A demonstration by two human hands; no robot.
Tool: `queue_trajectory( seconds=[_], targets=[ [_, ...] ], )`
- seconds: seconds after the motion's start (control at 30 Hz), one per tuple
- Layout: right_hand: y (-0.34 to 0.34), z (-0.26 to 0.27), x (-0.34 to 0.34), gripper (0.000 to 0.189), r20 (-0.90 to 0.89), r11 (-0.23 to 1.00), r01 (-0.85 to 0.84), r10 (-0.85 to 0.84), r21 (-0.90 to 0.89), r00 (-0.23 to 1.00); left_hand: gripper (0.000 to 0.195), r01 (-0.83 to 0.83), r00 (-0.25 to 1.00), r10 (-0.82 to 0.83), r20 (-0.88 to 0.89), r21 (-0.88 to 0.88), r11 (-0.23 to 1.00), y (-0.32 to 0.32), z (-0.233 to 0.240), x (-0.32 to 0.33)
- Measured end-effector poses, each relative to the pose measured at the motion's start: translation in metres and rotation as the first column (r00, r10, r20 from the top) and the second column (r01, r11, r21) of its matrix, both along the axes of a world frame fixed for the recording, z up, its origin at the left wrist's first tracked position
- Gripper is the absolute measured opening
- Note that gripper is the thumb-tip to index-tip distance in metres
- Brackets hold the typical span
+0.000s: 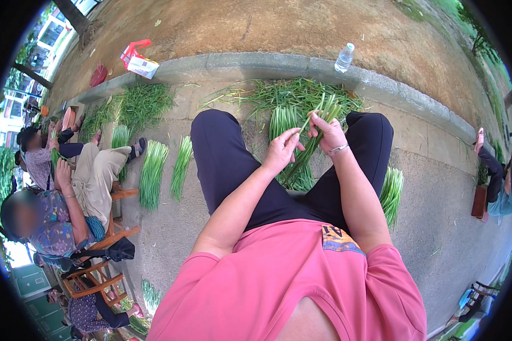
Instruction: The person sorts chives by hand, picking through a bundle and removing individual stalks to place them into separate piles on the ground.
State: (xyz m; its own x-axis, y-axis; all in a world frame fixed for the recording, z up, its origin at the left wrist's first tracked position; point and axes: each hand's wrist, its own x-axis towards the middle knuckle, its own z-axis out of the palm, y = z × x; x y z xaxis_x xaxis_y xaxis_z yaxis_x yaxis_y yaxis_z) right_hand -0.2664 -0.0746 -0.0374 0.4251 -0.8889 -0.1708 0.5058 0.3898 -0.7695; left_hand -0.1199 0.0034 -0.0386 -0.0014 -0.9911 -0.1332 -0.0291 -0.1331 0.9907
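Observation:
My right hand (327, 134), with a bracelet at its wrist, grips a small bunch of long green stalks (333, 108), likely chives. Their pale ends point away from me; the darker leaves hang down between my knees. Beside it, my left hand (283, 151) pinches a thin green stalk (306, 123) between thumb and finger. A larger pile of stalks (283, 118) lies on the pavement between my legs, partly hidden by my hands. Beyond it spreads a heap of loose green leaves (277, 91) along the curb.
Sorted bundles (153, 170) lie at left, another bundle (391, 192) beside my right thigh. A water bottle (344, 57) and a carton in a red-handled bag (141, 67) stand by the stone curb (256, 66). A person (64, 213) sits at left near a wooden chair (96, 283).

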Motion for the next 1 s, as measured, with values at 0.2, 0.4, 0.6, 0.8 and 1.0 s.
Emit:
queue_trajectory(
  seconds=[0.2,0.4,0.6,0.8,1.0],
  targets=[
    [0.004,0.004,0.003,0.016,-0.056,1.0,-0.026,0.025,-0.014,0.998,0.025,0.044,0.982,-0.035,-0.184,0.044,0.998,0.0,0.003,0.002],
    [0.003,0.009,0.003,0.013,-0.084,0.989,0.148,-0.149,-0.018,0.985,0.02,0.006,0.982,0.005,-0.187,0.057,0.998,0.0,-0.001,0.004],
    [0.002,0.003,0.001,0.012,-0.155,0.976,0.206,-0.215,-0.07,0.964,0.019,0.0,0.994,0.005,-0.107,0.052,0.999,0.0,-0.003,0.003],
    [0.001,0.001,0.0,0.01,-0.303,0.967,0.193,-0.236,-0.165,0.923,0.016,-0.036,0.999,0.036,0.006,0.036,0.999,0.0,-0.01,0.006],
    [-0.001,-0.003,-0.003,0.009,-0.414,0.958,0.147,-0.241,-0.247,0.878,0.015,-0.064,0.973,0.077,0.22,-0.067,0.996,0.0,-0.017,0.01]
  ],
)
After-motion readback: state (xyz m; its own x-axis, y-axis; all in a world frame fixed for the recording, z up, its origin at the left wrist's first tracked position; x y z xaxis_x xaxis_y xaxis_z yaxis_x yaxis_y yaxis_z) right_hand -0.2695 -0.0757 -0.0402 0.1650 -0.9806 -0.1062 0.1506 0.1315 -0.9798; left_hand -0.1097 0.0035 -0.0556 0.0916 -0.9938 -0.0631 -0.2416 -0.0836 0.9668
